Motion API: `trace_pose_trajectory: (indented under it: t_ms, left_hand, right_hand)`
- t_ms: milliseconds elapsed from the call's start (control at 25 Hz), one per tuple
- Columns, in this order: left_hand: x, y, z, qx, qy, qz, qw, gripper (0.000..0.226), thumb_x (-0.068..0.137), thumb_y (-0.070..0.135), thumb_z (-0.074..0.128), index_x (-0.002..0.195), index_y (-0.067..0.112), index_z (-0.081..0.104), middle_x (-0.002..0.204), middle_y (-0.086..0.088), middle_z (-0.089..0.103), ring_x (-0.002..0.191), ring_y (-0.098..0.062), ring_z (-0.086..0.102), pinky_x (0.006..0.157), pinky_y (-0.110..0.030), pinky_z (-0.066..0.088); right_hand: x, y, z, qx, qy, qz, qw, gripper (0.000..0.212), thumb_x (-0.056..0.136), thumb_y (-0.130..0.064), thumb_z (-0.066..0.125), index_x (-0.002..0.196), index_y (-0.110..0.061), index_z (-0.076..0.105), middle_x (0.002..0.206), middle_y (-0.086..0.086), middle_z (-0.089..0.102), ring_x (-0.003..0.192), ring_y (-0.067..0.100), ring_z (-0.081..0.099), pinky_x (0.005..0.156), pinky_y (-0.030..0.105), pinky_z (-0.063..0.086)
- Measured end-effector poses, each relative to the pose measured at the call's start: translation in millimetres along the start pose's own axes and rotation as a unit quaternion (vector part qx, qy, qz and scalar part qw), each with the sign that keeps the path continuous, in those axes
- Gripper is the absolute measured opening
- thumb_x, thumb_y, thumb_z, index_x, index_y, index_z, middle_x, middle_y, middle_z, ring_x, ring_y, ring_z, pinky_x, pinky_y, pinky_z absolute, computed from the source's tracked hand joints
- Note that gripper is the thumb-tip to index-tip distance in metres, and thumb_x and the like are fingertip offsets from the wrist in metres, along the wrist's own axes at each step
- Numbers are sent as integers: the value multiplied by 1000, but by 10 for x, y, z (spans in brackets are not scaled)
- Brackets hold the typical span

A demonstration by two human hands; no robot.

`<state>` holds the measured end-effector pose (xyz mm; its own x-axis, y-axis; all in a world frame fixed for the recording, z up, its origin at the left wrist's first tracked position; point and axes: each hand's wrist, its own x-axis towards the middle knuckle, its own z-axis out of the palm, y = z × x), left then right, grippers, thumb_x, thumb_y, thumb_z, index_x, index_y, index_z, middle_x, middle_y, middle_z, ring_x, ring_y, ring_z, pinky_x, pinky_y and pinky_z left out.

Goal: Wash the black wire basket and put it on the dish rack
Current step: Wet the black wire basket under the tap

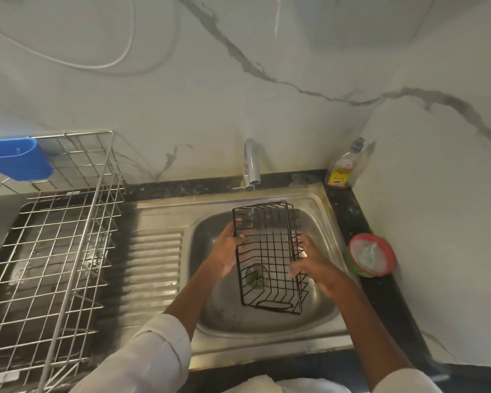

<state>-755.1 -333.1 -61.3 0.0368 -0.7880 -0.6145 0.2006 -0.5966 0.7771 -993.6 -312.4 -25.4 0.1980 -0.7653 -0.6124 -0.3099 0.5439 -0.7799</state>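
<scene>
Nearest the camera, two forearms in rolled white sleeves reach forward over the front rim of the stainless steel sink (267, 347). The left hand (224, 251) curls its fingers round the left long side of the black wire basket (267, 256), up near the far corner. The right hand (309, 265) grips the right long side, nearer the middle, fingers hooked through the wires. So the black rectangular wire basket sits between the two hands, held above the sink bowl and clear of its floor, with the drain (256, 275) visible through the mesh. Its long axis runs from near to far, tilted so the far end is higher and sits under the chrome tap (251, 165), from which a thin stream of water falls onto that far left corner.

The rinse looks to be under way. The placing move would go leftward, so the left hand leads. The silver wire dish rack (54, 236) stands to the left on the dark surface (360, 222), well apart from the basket, with the ribbed drainboard (156, 262) between them. Its tall right wall looks like the thing to lift over. A blue plastic holder (17, 158) hangs on the rack's far side.

To the right, near the sink, sits a red-rimmed round tub (372, 255); farther back a clear soap bottle (342, 165) stands in the corner.
</scene>
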Motion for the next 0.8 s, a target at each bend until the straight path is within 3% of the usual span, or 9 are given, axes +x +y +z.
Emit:
trace_pose_trajectory:
  t_ms: [80,160,240,320,440,520,640,720,800]
  left_hand:
    - [-10,-45,21,0,6,39,999,58,103,-18,40,150,13,54,149,-13,64,131,-26,65,114,-47,51]
    - [-1,-58,-2,39,22,82,996,66,98,-23,44,149,17,54,145,-3,65,131,-15,62,116,-41,49]
    - [-5,-79,-71,107,62,121,985,67,93,-22,51,142,24,54,130,6,70,123,-12,65,106,-32,55]
    - [-75,-99,-153,135,94,152,974,71,90,-21,57,143,25,49,124,7,68,122,-18,65,93,-24,57]
    - [-273,-29,-212,128,127,190,965,85,85,-23,61,144,36,43,128,16,63,121,-4,63,100,-32,58]
    - [-326,-32,-272,156,148,220,952,85,84,-21,65,141,38,42,129,19,60,120,7,61,104,-26,56]
    - [-346,-108,-390,178,157,240,942,95,76,-18,69,149,34,38,137,15,58,132,-8,59,105,-39,58]
    - [-408,-143,-419,167,158,229,946,98,74,-20,68,147,34,31,137,15,56,129,-20,63,90,-35,62]
    - [-497,-147,-401,132,156,232,951,91,74,-16,69,143,29,29,139,2,57,125,-27,66,83,-30,60]
  right_hand:
    - [83,31,13,-24,7,-3,1000,123,65,13,67,157,-45,11,168,0,12,149,30,23,111,52,38]
    - [221,27,33,-52,18,-10,998,125,64,18,62,155,-51,11,166,-2,21,145,26,32,103,49,50]
    - [417,-23,68,-72,21,-33,997,121,68,23,52,154,-54,15,157,-4,38,131,19,49,85,39,61]
    - [622,-130,129,-92,14,-74,993,113,72,27,43,154,-49,24,148,-2,48,118,12,55,70,22,58]
    - [896,-278,258,-115,3,-93,989,95,80,24,39,152,-38,38,140,2,54,119,14,51,85,26,52]
    - [1060,-347,372,-127,10,-75,989,64,93,13,41,139,-30,54,117,-3,60,106,13,53,81,29,48]
    - [1276,-456,503,-137,7,-69,988,34,100,-2,46,118,-26,63,104,-2,64,104,21,58,83,34,48]
    - [1373,-539,561,-145,-16,-83,986,30,99,-4,50,113,-27,64,99,-2,65,101,20,61,86,35,50]
    - [1455,-603,606,-146,-28,-108,983,32,100,-10,53,116,-33,66,104,-6,69,103,14,63,89,34,52]
